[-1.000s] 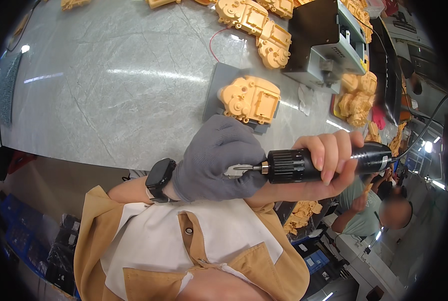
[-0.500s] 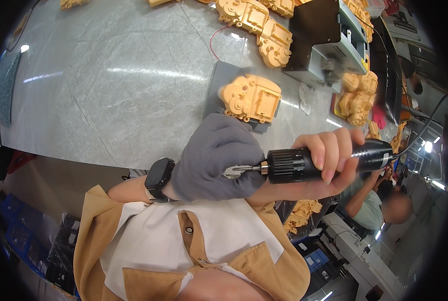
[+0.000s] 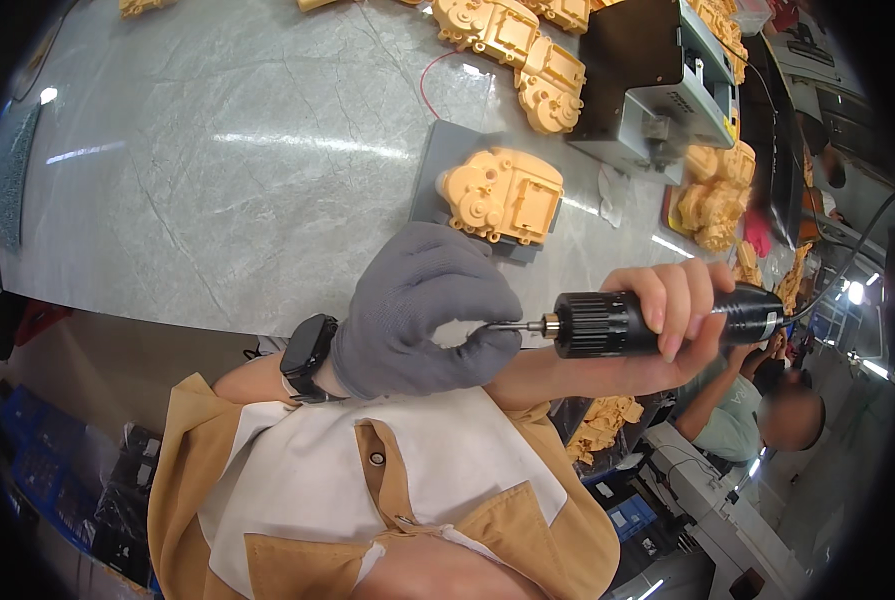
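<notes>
My right hand (image 3: 667, 308) is wrapped round a black electric screwdriver (image 3: 607, 324), held level with its bit pointing left. My left hand (image 3: 427, 310), in a grey knitted glove, is closed with thumb and forefinger meeting at the tip of the slim metal bit (image 3: 519, 326). Whether a small part sits between those fingertips is too hidden to tell. Just beyond the gloved hand, an orange-yellow plastic housing (image 3: 504, 196) with round bosses and a rectangular recess lies on a dark grey fixture block (image 3: 429, 195). Neither hand touches the housing.
More orange-yellow housings (image 3: 550, 88) lie at the back of the grey marbled table (image 3: 217, 200). A black and silver box-shaped device (image 3: 657, 110) stands at the back right. A cable (image 3: 847, 265) trails from the screwdriver's end. Another person (image 3: 732, 410) works at the right.
The screwdriver has shifted slightly right, and more of its bit shows outside the gloved fingers. My left hand has moved a little left, with a gap now visible inside its finger loop.
</notes>
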Tool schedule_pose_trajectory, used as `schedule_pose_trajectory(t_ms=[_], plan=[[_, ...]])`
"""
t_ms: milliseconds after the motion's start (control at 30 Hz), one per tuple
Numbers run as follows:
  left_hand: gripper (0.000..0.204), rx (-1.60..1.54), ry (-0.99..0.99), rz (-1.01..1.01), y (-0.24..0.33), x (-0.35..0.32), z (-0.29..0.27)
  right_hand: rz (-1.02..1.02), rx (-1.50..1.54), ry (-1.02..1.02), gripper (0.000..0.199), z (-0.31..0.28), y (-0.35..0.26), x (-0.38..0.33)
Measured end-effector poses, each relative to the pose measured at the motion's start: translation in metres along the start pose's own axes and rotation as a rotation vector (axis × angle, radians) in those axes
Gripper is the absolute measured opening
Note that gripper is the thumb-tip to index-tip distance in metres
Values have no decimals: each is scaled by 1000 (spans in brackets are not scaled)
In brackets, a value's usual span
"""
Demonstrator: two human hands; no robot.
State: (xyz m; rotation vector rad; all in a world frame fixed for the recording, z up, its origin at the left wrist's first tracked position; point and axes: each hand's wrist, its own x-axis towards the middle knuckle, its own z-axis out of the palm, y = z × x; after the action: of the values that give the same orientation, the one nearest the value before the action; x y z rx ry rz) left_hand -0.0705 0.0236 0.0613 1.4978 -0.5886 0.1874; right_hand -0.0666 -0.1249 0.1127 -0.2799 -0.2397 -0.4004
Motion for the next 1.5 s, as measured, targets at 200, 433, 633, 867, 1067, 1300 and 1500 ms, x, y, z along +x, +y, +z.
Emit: schedule_pose_trajectory(t_ms=[200,433,633,867,1067,1300,1500], plan=[[24,-1,-2,17,-1,1,1,-1,-1,-10,25,0,1,-1],[26,-15,-19,-6,0,1,2,-10,-43,15,26,-2,1,-2],[27,-145,-94,-46,-3,1,-1,17,-16,2,27,-3,1,-3],[29,-201,-127,-69,-5,3,-3,15,-23,-49,24,-2,1,-3],[28,-107,-122,-8,-6,2,-4,4,-60,-44,22,-3,-4,-2],[27,-79,-108,-1,-5,2,-4,-6,-46,-41,22,-2,-2,-2],[28,-24,-111,42,-6,0,-6,5,-22,-41,21,-2,-3,-2]])
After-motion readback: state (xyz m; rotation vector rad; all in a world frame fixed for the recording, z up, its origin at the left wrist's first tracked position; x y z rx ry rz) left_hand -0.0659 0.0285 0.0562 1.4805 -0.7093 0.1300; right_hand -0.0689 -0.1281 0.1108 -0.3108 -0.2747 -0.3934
